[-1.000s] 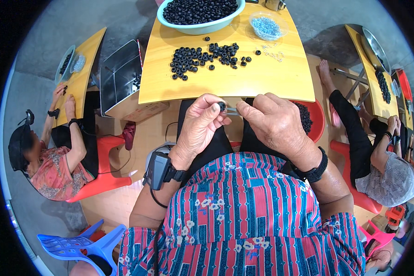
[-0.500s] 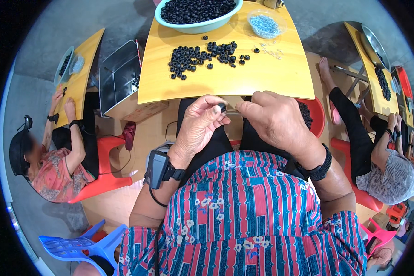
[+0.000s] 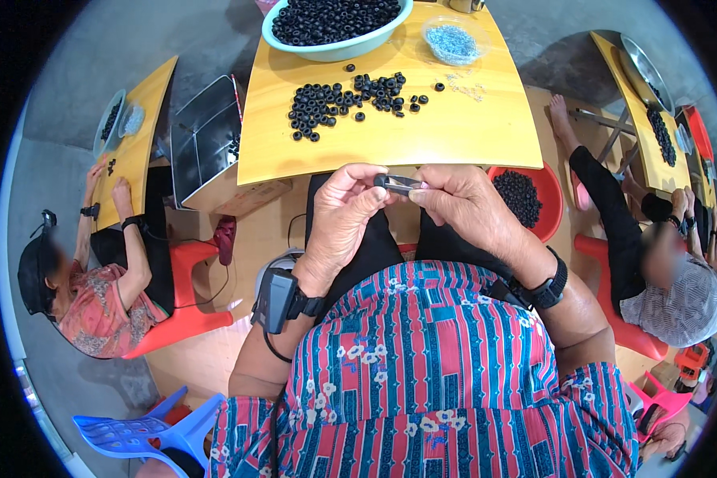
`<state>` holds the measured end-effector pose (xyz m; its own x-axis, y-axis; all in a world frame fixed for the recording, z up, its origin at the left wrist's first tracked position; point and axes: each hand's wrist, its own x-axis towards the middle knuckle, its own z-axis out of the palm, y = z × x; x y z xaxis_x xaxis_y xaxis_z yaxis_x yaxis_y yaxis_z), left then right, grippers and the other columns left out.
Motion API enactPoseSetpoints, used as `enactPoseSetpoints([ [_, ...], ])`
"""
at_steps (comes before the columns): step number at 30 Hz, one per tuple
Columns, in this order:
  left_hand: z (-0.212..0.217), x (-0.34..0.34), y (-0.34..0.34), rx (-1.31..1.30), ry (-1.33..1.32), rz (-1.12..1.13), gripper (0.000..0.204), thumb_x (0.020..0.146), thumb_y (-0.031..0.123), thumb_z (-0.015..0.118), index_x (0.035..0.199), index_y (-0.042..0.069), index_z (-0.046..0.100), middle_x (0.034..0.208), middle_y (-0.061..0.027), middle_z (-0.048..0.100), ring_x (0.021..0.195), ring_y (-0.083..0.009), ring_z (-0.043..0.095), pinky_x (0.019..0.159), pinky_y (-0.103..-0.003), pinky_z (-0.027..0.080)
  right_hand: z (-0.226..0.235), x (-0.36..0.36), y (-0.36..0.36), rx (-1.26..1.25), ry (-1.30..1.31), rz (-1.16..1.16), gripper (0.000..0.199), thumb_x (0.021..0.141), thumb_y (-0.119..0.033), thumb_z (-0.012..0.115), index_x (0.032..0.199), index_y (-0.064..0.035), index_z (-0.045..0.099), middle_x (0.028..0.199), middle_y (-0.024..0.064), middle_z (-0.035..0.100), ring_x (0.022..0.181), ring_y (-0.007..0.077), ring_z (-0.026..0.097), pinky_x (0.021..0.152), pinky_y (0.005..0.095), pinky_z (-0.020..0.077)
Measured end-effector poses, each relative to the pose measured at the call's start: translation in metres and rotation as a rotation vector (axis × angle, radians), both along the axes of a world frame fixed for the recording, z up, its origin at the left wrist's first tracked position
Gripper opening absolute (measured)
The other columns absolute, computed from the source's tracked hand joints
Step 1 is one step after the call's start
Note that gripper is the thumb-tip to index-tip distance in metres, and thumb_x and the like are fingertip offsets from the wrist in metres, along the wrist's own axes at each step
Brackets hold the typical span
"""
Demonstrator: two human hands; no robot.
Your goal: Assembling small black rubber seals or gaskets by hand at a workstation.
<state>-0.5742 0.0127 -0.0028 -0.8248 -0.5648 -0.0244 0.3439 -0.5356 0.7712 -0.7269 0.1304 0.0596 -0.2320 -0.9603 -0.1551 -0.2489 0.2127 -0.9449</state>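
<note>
My left hand (image 3: 344,209) pinches a small round black part (image 3: 380,181) between thumb and fingertips, just off the near edge of the table. Closed round a slim, shiny metal tool (image 3: 405,183), my right hand (image 3: 464,204) holds its narrow end against the black part. It looks like tweezers, but the fingers hide much of it. On the yellow table (image 3: 454,139) ahead lies a loose spread of black ring-shaped parts (image 3: 317,102). Several tiny clear pieces (image 3: 465,86) are scattered to their right.
A pale green basin (image 3: 334,52) full of black parts and a clear bowl (image 3: 452,41) of bluish pieces stand farther back. A red basin (image 3: 551,203) with black parts is below the table's right side. A black-lined box (image 3: 203,131) stands left. People sit at tables on both sides.
My right hand has moved slightly left and turned, bringing the metal tool into clear view against the black part. My left hand keeps its pinch.
</note>
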Motion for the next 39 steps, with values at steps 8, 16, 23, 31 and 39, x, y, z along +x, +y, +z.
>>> enactPoseSetpoints([
  [8, -0.004, 0.0, -0.002, -0.265, -0.112, 0.054, 0.021, 0.084, 0.002, 0.064, 0.104, -0.001, 0.057, 0.09, -0.0093, 0.064, 0.083, -0.0121, 0.062, 0.077, -0.025, 0.052, -0.001, -0.001, -0.002, 0.094, -0.254, -0.008, 0.016, 0.091, -0.011, 0.054, 0.085, 0.0017, 0.061, 0.059, -0.0007, 0.052, 0.05, 0.0078, 0.053, 0.048, 0.023, 0.045],
  [16, 0.008, -0.004, 0.009, -0.203, -0.004, 0.101, 0.018, 0.085, 0.008, 0.065, 0.099, -0.001, 0.057, 0.087, -0.0112, 0.065, 0.077, -0.0163, 0.065, 0.073, -0.028, 0.054, -0.008, 0.005, 0.003, 0.072, -0.48, -0.055, 0.017, 0.093, -0.014, 0.052, 0.089, -0.0003, 0.061, 0.058, -0.0031, 0.045, 0.05, 0.0056, 0.042, 0.046, 0.021, 0.0386],
  [23, 0.005, -0.007, 0.013, -0.151, 0.044, 0.134, 0.019, 0.086, 0.01, 0.065, 0.098, -0.002, 0.057, 0.089, -0.0123, 0.065, 0.079, -0.017, 0.066, 0.074, -0.028, 0.055, -0.014, 0.01, 0.009, 0.056, -0.719, -0.08, 0.018, 0.094, -0.016, 0.05, 0.098, -0.0022, 0.062, 0.059, -0.0046, 0.042, 0.049, 0.0038, 0.034, 0.043, 0.0193, 0.0264],
  [31, 0.007, 0.0, -0.002, -0.158, 0.044, -0.057, 0.021, 0.088, 0.013, 0.062, 0.103, -0.001, 0.057, 0.089, -0.0097, 0.063, 0.08, -0.0156, 0.065, 0.071, -0.027, 0.055, -0.009, 0.005, 0.007, 0.082, -0.708, 0.007, 0.02, 0.094, -0.019, 0.05, 0.099, -0.0032, 0.062, 0.057, -0.0048, 0.042, 0.047, 0.003, 0.033, 0.042, 0.0192, 0.0258],
  [39, 0.006, 0.002, -0.006, 0.1, 0.14, -0.164, 0.019, 0.087, 0.01, 0.062, 0.103, 0.0, 0.056, 0.089, -0.0092, 0.063, 0.079, -0.016, 0.065, 0.071, -0.025, 0.056, -0.007, 0.001, 0.003, 0.11, -0.649, 0.055, 0.02, 0.094, -0.019, 0.051, 0.098, -0.0029, 0.063, 0.057, -0.0049, 0.042, 0.047, 0.0036, 0.033, 0.044, 0.0201, 0.0315],
])
